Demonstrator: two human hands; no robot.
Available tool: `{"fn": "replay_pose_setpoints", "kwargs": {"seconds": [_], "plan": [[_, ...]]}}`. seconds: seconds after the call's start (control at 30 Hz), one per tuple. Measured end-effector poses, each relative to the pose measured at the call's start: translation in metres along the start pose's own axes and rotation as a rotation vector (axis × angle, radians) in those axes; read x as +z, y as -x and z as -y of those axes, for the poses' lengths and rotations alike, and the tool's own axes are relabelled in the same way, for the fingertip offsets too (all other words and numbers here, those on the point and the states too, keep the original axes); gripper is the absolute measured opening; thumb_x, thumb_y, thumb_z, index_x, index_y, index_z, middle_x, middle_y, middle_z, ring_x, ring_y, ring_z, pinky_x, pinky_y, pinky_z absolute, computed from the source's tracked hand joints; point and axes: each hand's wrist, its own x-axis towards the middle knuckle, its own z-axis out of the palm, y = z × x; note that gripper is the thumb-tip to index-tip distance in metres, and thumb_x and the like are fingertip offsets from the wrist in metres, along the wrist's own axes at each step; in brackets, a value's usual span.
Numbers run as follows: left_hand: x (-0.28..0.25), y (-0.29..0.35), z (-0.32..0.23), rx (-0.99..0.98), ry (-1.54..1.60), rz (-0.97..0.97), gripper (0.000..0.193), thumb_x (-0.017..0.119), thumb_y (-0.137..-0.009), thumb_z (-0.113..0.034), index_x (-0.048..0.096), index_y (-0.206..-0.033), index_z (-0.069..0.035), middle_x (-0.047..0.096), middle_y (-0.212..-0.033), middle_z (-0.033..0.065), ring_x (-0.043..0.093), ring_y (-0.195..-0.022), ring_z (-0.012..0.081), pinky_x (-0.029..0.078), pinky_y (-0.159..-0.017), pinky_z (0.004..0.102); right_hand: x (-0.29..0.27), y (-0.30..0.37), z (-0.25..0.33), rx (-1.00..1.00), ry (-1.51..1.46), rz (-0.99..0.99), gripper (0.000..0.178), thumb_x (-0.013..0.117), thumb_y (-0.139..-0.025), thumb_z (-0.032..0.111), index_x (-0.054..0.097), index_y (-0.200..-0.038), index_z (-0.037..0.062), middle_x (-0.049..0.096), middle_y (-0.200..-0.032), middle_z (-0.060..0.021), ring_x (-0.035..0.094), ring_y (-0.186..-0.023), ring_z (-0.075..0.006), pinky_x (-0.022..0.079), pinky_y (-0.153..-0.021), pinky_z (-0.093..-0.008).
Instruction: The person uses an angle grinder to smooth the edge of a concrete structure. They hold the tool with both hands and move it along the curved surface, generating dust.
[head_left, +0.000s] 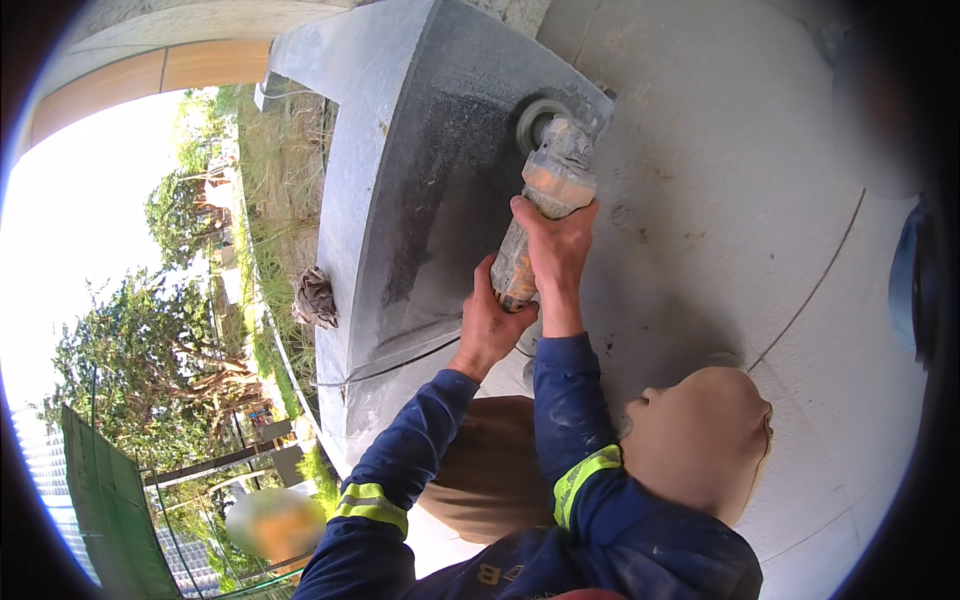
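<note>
A worn, dusty angle grinder [558, 186] with orange patches is gripped by both my hands. My right hand [560, 245] wraps round its body behind the gear head, while my left hand [490, 325] closes on the rear end. The round disc [532, 124] at the head lies against, or very close to, the dark face of a grey stone or concrete block [455, 120], near its far right end. Part of the disc is hidden by the head. A black cable [405, 365] runs left from near the tool's rear, across the block.
A crumpled grey-brown rag [314, 298] lies on the block's left edge. Pale concrete floor [780, 270] with a dark seam spreads to the right. My bent knee [700, 440] in tan trousers is close by. Trees [130, 350] and a blurred figure in orange [285, 530] show at left.
</note>
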Motion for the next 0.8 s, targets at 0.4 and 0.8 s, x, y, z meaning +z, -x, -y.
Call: {"fn": "replay_pose_setpoints", "kwargs": {"seconds": [0.4, 0.8], "plan": [[-0.025, -0.012, -0.003, 0.023, 0.069, -0.051, 0.087, 0.08, -0.075, -0.014, 0.037, -0.148, 0.001, 0.072, -0.116, 0.0213, 0.073, -0.106, 0.0298, 0.057, -0.09, 0.038, 0.025, 0.004, -0.003, -0.133, -0.197, 0.116, 0.076, 0.086, -0.077, 0.017, 0.037, -0.131, -0.0045, 0.063, -0.116, -0.0191, 0.066, -0.1, -0.0264, 0.056, -0.086, -0.0394], [-0.018, -0.011, -0.001, 0.068, 0.005, -0.194, 0.085, 0.083, -0.077, -0.017, 0.037, -0.148, 0.0, 0.07, -0.12, 0.0232, 0.072, -0.107, 0.0304, 0.057, -0.09, 0.0393, 0.032, 0.002, -0.001, -0.156, -0.172, 0.136, 0.079, 0.086, -0.075, 0.021, 0.038, -0.132, -0.0034, 0.064, -0.115, -0.0198, 0.068, -0.1, -0.028, 0.055, -0.088, -0.0402]]}}
